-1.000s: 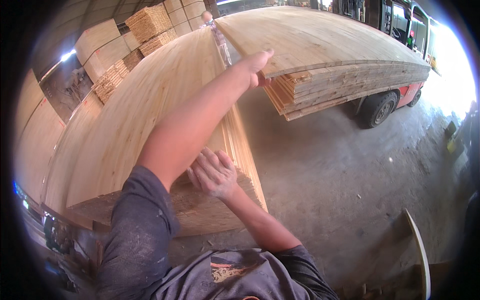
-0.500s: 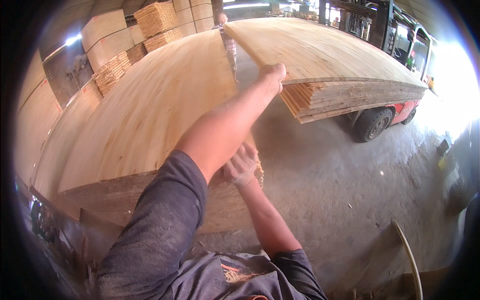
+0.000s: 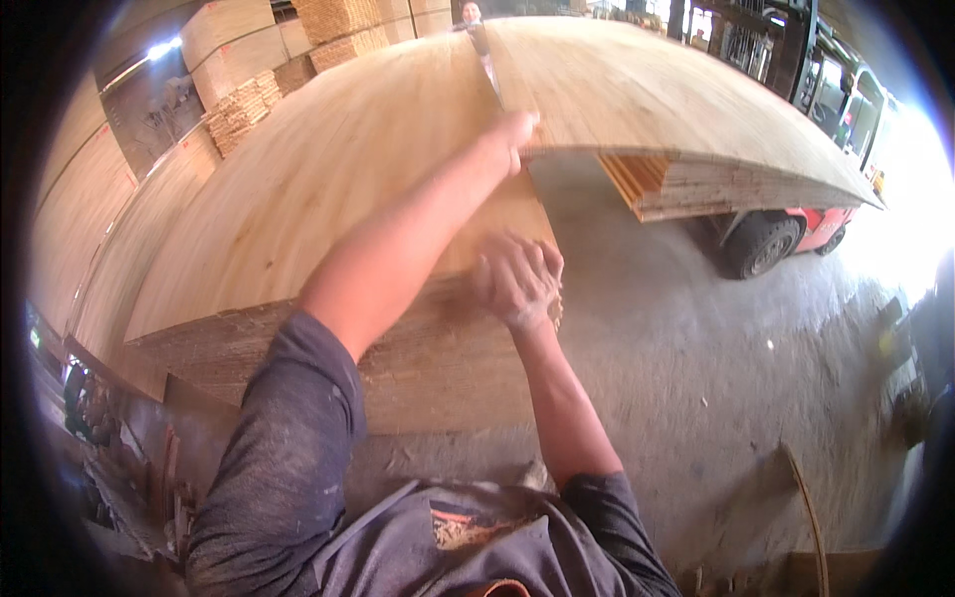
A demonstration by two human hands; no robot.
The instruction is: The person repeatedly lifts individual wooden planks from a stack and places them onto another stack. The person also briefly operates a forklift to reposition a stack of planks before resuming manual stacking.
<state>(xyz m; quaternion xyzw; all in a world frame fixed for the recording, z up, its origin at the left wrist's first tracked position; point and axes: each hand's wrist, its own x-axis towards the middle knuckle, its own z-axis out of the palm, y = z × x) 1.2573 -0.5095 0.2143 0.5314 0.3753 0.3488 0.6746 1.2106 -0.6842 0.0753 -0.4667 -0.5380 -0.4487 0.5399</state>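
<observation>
My left hand (image 3: 515, 141) is closed on the near left corner of a wide, thin wood veneer sheet (image 3: 637, 95). The sheet bridges the gap between two stacks, its right part over the stack on the forklift (image 3: 764, 244) and its left edge at the left stack. Below it, my right hand (image 3: 521, 281) lies at the near right corner of the left stack of sheets (image 3: 328, 219), fingers apart and slightly blurred. Nothing shows in that hand. The layered edges of the right stack (image 3: 726, 189) show under the raised sheet.
A co-worker (image 3: 471, 14) stands at the far end between the stacks. Tall piles of boards (image 3: 229, 50) rise at the back left. A dusty concrete floor (image 3: 676, 368) lies at the right, with a thin curved strip (image 3: 808, 507) near the front.
My left hand has pulled the sheet leftward off the right stack, uncovering part of that stack's left end. My right hand has shifted slightly on the left stack's corner, fingers spreading.
</observation>
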